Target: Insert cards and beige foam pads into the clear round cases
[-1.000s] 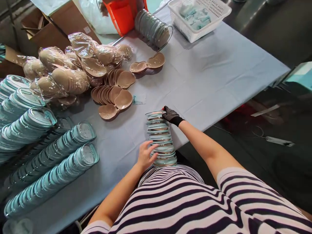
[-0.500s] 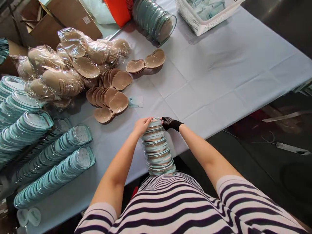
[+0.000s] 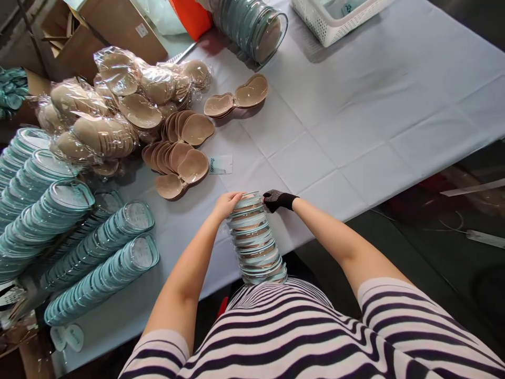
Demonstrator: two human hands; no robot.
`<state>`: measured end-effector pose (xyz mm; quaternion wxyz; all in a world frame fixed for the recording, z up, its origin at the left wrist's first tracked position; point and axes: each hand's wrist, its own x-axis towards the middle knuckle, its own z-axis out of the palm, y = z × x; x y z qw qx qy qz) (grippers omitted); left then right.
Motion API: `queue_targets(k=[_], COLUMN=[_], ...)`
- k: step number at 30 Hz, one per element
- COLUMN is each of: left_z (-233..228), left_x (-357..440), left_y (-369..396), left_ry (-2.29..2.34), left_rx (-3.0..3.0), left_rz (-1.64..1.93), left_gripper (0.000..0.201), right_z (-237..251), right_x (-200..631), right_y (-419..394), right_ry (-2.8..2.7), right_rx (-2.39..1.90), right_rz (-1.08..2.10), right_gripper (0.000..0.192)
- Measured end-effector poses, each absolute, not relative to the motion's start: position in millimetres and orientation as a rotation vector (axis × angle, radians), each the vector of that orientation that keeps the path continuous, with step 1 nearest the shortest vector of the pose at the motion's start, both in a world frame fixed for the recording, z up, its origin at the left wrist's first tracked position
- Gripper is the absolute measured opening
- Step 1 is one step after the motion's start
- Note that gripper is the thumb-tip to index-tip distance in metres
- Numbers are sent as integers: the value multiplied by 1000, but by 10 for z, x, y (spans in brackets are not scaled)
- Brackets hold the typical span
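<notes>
A row of clear teal-rimmed cases [image 3: 258, 237] with beige pads inside runs from the tabletop to the striped shirt at the near edge. My bare left hand [image 3: 228, 204] is closed on the far left end of this row, thumb along the top. Across from it, my right hand [image 3: 278, 200], in a black dotted fingerless glove, has its fingers curled beside the far right edge. Whether those fingertips pinch a case rim is too small to make out. Just beyond lie beige bra cups [image 3: 193, 166] in nested stacks and a small printed card [image 3: 221, 165].
More rows of teal-rimmed cases [image 3: 106, 279] line the left side. Behind them sit plastic-wrapped beige cups [image 3: 94, 134] and cardboard boxes [image 3: 122, 31]. Another case row [image 3: 252, 31] and a white basket [image 3: 335, 31] stand at the back. The table's edge slants along the right.
The view has shifted slightly, so the basket sits higher and the left rows further right. My right hand has drawn slightly away from the row's edge; my left hand stays on it.
</notes>
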<state>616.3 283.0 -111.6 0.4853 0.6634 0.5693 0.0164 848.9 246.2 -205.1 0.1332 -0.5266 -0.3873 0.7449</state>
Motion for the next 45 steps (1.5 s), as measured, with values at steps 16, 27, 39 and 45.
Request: queue_targets(k=[16,27,39,45], left_z=[-1164,-1112,-1015,-1078], left_x=[6108,6083,6023,6188], left_y=[2736,2794,3202,3199], left_ry=[1414,1377,1121,1093], left_rx=[1568,1520,1554,1735], left_rz=[156,84,-188,-217], left_gripper=[40,46,46,38], right_z=[-1996,-1916,-1427,-1278], right_x=[8422,8451,8341,8221], right_y=[2580,2390,2488,2453], right_ry=[-1022,-959,-1597,-1658], right_rx=[-1420,-1187,-1569,-1612], right_rz=[2503,2281,1850,1815], right_gripper=[29,30,20,27])
